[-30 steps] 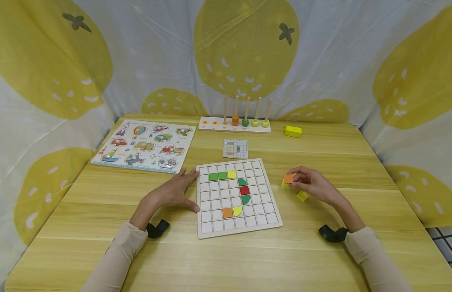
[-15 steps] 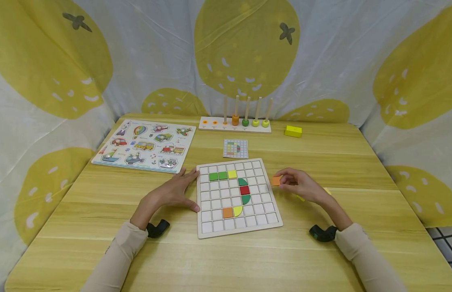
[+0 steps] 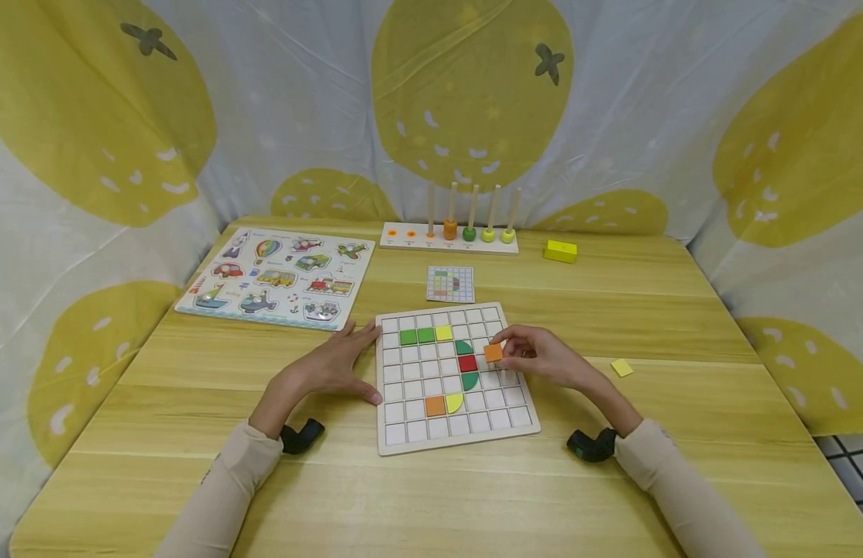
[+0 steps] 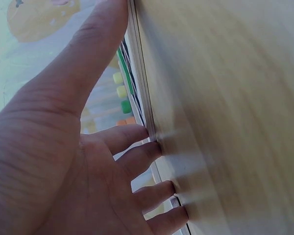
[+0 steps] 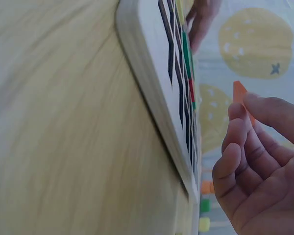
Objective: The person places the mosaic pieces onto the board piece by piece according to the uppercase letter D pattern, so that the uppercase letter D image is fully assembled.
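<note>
My right hand pinches an orange square tile between thumb and fingers, above the right side of the white grid board. In the right wrist view the orange tile shows edge-on, apart from the board. My left hand rests against the board's left edge, fingers and thumb spread; in the left wrist view its fingertips touch the board's edge. On the grid lie green squares, a yellow square, a red square, two dark green rounded pieces, an orange square and a yellow rounded piece.
A yellow tile lies on the table to the right. Behind the board is a small pattern card. Farther back stand a peg rack with beads and a yellow block. A vehicle puzzle lies at the left.
My right hand has carried the orange tile leftward from the loose yellow tiles to above the board. Only one loose yellow tile shows now. The left hand has stayed in place.
</note>
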`<state>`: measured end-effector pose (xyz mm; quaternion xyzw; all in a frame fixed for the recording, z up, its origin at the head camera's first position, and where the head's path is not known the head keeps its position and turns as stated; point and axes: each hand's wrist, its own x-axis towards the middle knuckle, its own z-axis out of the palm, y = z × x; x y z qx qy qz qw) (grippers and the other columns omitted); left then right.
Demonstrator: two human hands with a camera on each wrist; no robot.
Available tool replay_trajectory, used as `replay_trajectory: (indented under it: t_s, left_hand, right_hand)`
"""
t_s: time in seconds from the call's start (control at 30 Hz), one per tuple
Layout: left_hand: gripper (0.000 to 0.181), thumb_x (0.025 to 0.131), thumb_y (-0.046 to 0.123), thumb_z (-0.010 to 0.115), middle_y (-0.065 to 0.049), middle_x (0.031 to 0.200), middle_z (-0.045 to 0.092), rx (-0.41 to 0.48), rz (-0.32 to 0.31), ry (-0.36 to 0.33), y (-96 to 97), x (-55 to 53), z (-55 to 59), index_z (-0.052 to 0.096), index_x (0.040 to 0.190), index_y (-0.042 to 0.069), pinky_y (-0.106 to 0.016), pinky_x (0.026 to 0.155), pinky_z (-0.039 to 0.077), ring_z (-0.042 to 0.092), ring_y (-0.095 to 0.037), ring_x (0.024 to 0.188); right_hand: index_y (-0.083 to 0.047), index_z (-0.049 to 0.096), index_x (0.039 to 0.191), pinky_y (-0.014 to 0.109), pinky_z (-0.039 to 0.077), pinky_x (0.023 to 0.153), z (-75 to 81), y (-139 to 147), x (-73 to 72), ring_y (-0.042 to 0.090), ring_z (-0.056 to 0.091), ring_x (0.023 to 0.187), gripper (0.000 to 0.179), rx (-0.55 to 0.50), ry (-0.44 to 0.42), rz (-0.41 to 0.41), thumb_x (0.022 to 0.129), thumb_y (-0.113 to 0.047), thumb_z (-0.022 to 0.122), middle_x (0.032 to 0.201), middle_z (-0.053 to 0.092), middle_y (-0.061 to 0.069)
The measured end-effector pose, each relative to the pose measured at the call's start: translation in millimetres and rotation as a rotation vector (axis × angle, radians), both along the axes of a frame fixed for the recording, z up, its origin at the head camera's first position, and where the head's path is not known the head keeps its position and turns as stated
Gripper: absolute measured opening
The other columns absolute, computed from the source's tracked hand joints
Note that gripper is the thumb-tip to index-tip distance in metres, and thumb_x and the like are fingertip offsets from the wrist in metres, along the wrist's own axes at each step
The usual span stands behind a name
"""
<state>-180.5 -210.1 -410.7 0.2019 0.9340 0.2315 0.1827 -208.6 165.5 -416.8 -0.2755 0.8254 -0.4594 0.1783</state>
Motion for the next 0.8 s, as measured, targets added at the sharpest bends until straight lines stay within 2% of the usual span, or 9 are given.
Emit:
replay_trajectory:
  t_s: [0.47,0.8]
  left_hand:
    - [0.118,0.064,0.060,0.080,-0.011,0.160,0.013,-0.011,0.006,0.004,-0.5,-0.6,-0.6,0.022,0.153,0.008,-0.061,0.113,0.012,-0.002,-0.043,0.145]
    - [0.117,0.064,0.056,0.082,-0.012,0.160,0.013,0.002,0.003,0.002,0.6,0.1,1.8,0.023,0.153,0.007,-0.061,0.113,0.010,-0.002,-0.044,0.145]
  right_hand:
    - [-0.008,0.062,0.115,0.021,0.044,0.062,1.5,-42.0,6.5,0.011,0.052,0.069,0.027,-0.006,0.070,0.149,0.089,-0.013,0.069,0.082,0.059,-0.001]
    - [-0.005,0.062,0.114,0.020,0.044,0.062,2.7,-62.1,13.2,0.009,0.051,0.068,0.027,-0.046,0.032,0.198,0.088,-0.009,0.069,0.080,0.058,-0.001]
